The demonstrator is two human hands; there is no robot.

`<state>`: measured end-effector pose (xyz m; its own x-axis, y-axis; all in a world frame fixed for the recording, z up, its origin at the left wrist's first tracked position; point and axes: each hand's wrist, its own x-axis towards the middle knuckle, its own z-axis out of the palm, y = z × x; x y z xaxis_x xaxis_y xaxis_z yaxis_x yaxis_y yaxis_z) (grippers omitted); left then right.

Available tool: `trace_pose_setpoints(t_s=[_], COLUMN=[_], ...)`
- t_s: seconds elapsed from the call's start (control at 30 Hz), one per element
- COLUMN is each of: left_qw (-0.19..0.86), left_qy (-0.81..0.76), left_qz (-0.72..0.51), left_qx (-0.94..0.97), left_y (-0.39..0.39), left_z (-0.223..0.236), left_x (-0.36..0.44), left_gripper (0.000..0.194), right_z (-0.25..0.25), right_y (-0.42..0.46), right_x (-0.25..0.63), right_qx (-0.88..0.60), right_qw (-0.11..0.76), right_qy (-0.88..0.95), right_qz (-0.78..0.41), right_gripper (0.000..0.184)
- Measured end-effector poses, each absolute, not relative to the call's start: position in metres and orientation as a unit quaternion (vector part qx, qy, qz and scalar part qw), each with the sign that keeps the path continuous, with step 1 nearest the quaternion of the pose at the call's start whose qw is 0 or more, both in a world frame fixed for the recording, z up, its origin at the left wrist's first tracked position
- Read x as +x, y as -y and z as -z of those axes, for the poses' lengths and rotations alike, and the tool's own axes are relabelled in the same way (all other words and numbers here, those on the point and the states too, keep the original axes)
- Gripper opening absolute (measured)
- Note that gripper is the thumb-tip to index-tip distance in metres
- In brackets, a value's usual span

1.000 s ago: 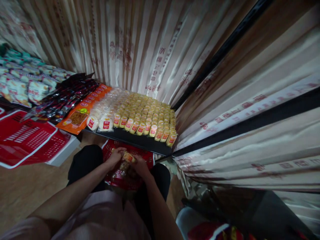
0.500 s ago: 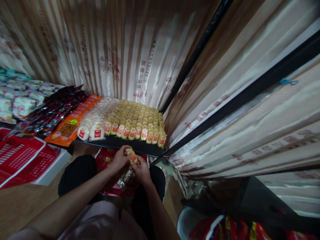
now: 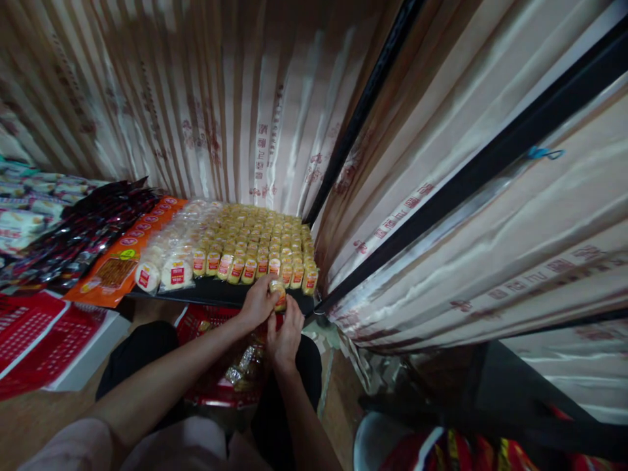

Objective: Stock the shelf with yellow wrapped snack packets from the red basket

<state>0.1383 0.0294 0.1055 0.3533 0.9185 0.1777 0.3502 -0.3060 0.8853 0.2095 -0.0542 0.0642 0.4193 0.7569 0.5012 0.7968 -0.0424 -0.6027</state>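
Note:
Between my two hands is a small yellow wrapped snack cake (image 3: 279, 296) with a red label, held at the front edge of the black shelf (image 3: 216, 292). My left hand (image 3: 260, 303) pinches it from the left and above. The fingertips of my right hand (image 3: 287, 333) close on its lower right side. Just behind stand rows of matching yellow wrapped snacks (image 3: 250, 235), labels facing me. Below my wrists, a red bag (image 3: 223, 396) between my knees contains more wrapped pieces (image 3: 245, 366), partly covered by my arms.
Left along the shelf lie white round packs (image 3: 176, 273), an orange packet (image 3: 115, 271), dark packets (image 3: 93, 222) and white bags (image 3: 19, 222). A red and white box (image 3: 34, 340) sits lower left. Pleated curtain (image 3: 220, 98) and black poles (image 3: 471, 170) rise behind and right.
Both hands have moved right and toward the shelf with the snack cake, from above the red bag to the front row. The whole view has shifted slightly.

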Motion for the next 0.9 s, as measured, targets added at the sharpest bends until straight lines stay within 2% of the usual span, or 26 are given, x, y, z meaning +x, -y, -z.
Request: trace_pose_setpoints(t_s=[0.37,0.57,0.9], left_qw=[0.351,0.269,0.3], left_qy=[-0.413,-0.406,-0.409], left_qz=[-0.328,-0.309,-0.329], left_qx=[0.773,0.817,0.796], left_y=[-0.049,-0.054,-0.054], left_z=[-0.117,-0.109,-0.099], left_x=[0.197,0.206,0.206], left_gripper=[0.036,0.035,0.047], right_z=[-0.051,-0.037,-0.029], right_y=[0.046,0.038,0.032], right_x=[0.237,0.244,0.249], right_qx=[-0.728,-0.735,-0.735], right_qw=[0.434,0.432,0.431], right_qy=[0.529,0.522,0.522], right_qz=[0.037,0.037,0.04], right_gripper=[0.046,0.045,0.045])
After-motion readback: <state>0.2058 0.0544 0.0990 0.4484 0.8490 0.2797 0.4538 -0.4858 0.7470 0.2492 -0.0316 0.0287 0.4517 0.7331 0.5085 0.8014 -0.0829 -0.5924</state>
